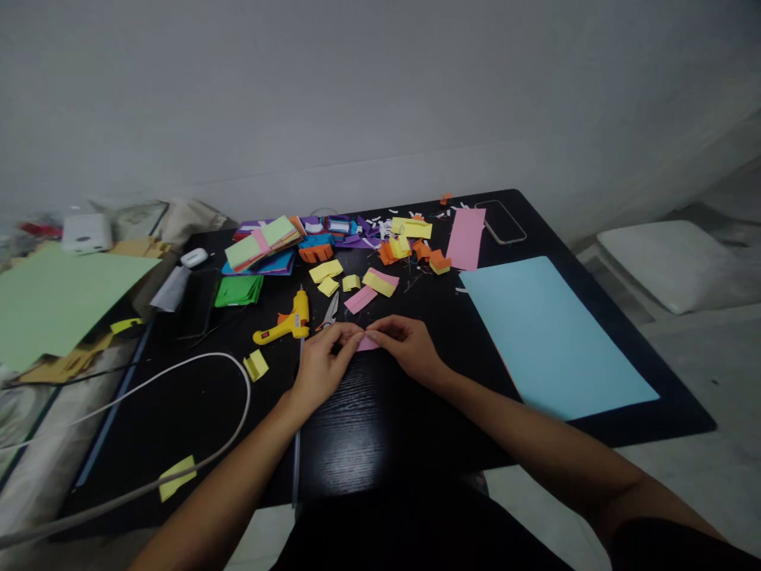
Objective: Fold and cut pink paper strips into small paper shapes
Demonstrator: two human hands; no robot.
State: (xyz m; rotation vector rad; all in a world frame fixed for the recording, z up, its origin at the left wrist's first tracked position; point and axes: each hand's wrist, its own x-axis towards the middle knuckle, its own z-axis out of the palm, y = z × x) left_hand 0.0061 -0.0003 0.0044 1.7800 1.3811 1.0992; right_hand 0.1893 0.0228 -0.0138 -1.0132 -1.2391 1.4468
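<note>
Between my two hands is a small piece of pink paper [367, 343], low over the black table. My left hand [324, 361] pinches its left side with thumb and fingers. The fingers of my right hand [410, 346] close on its other edge, so most of the paper is hidden. Just beyond my left hand lie scissors [329, 311], their handles partly covered. A yellow glue gun [294, 319] rests to the left of them. Past my fingertips are a pink strip [360, 299] and folded yellow papers [326, 270].
A large light-blue sheet [552, 337] covers the table's right side, near a phone [505, 222] and pink paper [467, 238]. Stacked coloured strips [261, 244], green papers [239, 290] and purple scraps [369, 234] lie at the back. A white cable [246, 396] loops across the left.
</note>
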